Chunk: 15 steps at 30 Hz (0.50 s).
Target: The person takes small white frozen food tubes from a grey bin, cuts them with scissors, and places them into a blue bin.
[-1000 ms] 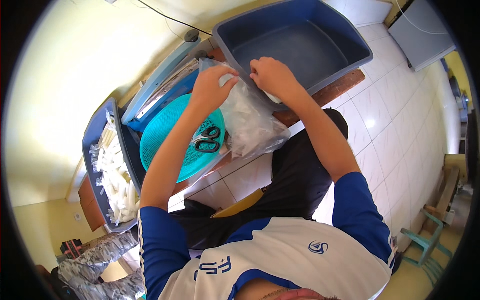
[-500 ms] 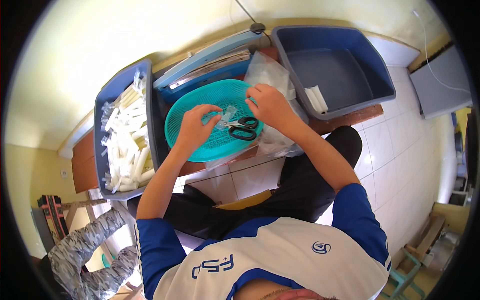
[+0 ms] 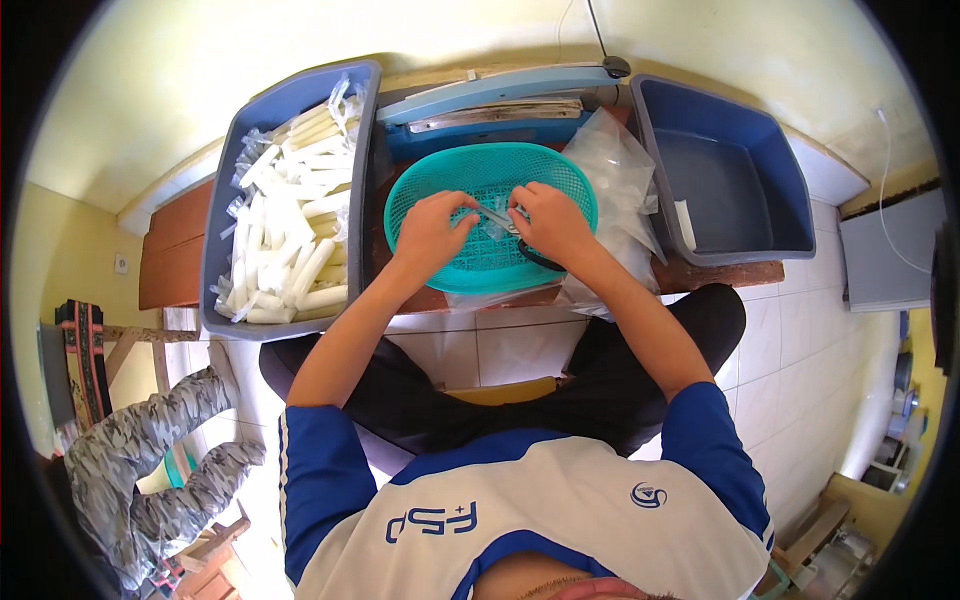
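Over a turquoise plastic basket point(image 3: 412, 262) my two hands work close together. My left hand point(image 3: 436, 232) has thumb and fingers drawn into a pinch. My right hand point(image 3: 552, 224) is pinched too, with its fingertips just right of the left ones. A thin greyish strip shows between the fingertips; I cannot make out what it is, nor separate it clearly from the scissor blades below. Black-handled scissors point(image 3: 540, 259) are in the basket, partly hidden by my right hand. Bits of clear plastic show in the basket under my hands.
A blue-grey tub point(image 3: 368, 130) on the left holds many white sticks point(image 3: 290, 210), some in clear plastic. Another blue-grey tub point(image 3: 740, 258) on the right has a white stick point(image 3: 685, 225). Clear plastic bags point(image 3: 610, 180) lie beside the basket. Behind it stands a long blue device point(image 3: 480, 98).
My hands have come closer together over the basket, the right one now covering part of the scissors. The whole view has shifted, so the tubs and basket appear further right.
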Motion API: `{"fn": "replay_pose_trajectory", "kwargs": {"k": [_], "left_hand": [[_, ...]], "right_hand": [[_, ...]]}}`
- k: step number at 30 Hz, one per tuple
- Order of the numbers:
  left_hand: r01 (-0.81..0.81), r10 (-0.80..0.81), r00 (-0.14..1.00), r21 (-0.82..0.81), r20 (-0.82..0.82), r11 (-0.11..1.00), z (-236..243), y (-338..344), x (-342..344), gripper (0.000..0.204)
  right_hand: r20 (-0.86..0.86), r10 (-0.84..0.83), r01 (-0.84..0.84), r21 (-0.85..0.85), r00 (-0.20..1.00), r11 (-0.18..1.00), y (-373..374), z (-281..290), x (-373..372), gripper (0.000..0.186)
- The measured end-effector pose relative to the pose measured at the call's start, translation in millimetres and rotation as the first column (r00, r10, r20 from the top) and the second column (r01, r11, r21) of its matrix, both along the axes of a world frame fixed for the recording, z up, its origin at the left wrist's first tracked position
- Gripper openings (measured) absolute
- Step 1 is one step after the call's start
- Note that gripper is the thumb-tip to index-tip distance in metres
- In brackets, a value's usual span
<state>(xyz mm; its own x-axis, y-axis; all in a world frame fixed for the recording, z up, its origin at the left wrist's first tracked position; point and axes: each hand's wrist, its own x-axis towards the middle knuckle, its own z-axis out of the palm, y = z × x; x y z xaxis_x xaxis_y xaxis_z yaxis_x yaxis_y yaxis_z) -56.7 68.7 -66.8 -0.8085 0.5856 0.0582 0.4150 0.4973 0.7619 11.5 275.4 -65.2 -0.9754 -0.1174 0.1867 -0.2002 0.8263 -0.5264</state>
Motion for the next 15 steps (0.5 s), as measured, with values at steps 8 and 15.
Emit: {"fn": "replay_pose_trajectory", "kwargs": {"k": [8, 15], "left_hand": [[0.008, -0.008, 1.000, 0.004, 0.021, 1.000, 39.1, -36.0, -0.4, 0.013], [-0.229, 0.230, 0.973, 0.090, 0.004, 0.969, 60.6, -122.8, 9.7, 0.014]], "right_hand": [[-0.016, 0.144, -0.145, -0.110, 0.989, 0.983, -44.0, 9.9, -23.1, 0.005], [-0.265, 0.372, -0.435, -0.238, 0.889, 0.868, -130.0, 30.4, -60.0, 0.009]]}}
